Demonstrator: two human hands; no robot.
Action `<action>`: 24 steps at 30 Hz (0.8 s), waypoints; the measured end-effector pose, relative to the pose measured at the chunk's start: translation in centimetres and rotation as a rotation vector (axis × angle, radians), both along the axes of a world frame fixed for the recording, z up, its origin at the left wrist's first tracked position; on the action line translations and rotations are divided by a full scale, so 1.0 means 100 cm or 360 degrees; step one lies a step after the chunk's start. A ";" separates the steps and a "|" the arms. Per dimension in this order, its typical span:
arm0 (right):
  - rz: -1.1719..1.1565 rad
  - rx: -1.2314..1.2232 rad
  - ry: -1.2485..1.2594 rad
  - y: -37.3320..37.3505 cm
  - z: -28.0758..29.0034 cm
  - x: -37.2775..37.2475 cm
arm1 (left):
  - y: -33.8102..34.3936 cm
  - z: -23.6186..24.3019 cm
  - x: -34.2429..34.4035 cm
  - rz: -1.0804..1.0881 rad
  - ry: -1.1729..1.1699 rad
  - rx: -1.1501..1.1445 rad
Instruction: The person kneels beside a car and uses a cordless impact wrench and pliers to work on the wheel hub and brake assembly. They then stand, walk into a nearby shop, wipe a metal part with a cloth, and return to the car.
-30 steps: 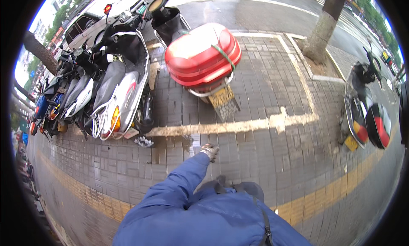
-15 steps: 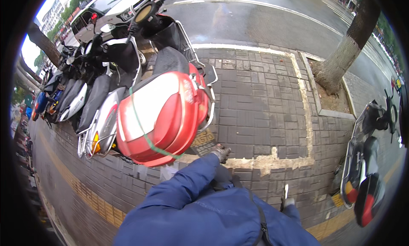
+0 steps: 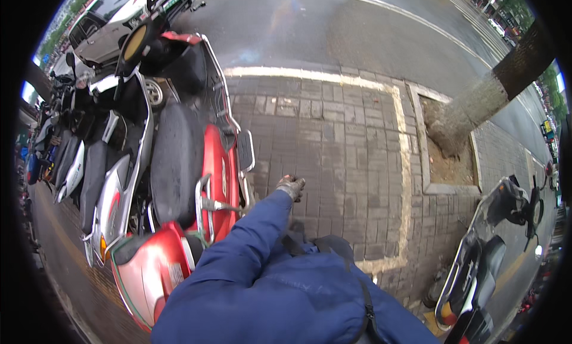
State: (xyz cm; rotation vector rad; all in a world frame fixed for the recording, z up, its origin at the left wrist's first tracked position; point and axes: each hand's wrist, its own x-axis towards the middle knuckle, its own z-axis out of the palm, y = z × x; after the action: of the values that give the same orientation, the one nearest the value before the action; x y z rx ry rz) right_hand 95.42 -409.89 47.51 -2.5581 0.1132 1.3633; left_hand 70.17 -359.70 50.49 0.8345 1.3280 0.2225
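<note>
My left hand, in a grey glove, is held out in front of me above the brick pavement. Its fingers are loosely bent and a little apart, and I see nothing in them. Just left of it stands a red electric scooter with a black seat and chrome side rails. A red and white storage box sits at its back, a green strap around it, beside my left arm. My right hand is out of sight behind my blue jacket.
Several parked scooters line the left side, with a white car beyond. A tree rises from a kerbed square at right. Another scooter stands at lower right. White lines edge the paving beside the wet road.
I have moved forward alongside the red scooter; its box is now at my left side. My left hand has gone from behind the box to beside the scooter's body. My right hand has left view.
</note>
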 end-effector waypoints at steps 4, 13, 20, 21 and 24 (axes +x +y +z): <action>0.0384 -0.0179 0.0123 0.093 -0.044 0.041 | 0.112 0.013 0.031 0.0185 0.0052 0.0018; 0.1138 -0.0122 -0.0109 0.431 -0.065 0.260 | 0.319 -0.005 0.074 0.0595 0.0335 0.0063; 0.0276 0.0397 -0.0321 0.785 0.004 0.428 | 0.471 -0.035 0.060 0.1165 0.0236 -0.0132; 0.0284 0.0402 -0.0315 0.823 0.002 0.435 | 0.496 -0.044 0.059 0.1139 0.0260 -0.0160; 0.0404 0.0391 -0.0349 0.912 -0.003 0.433 | 0.595 -0.057 0.068 0.1137 0.0242 -0.0196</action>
State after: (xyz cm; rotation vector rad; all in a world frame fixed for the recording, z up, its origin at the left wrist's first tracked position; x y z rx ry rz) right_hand 138.71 -318.64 47.20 -2.5508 -0.4043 1.0831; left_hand 77.02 -300.23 44.78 0.2469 1.7292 0.6373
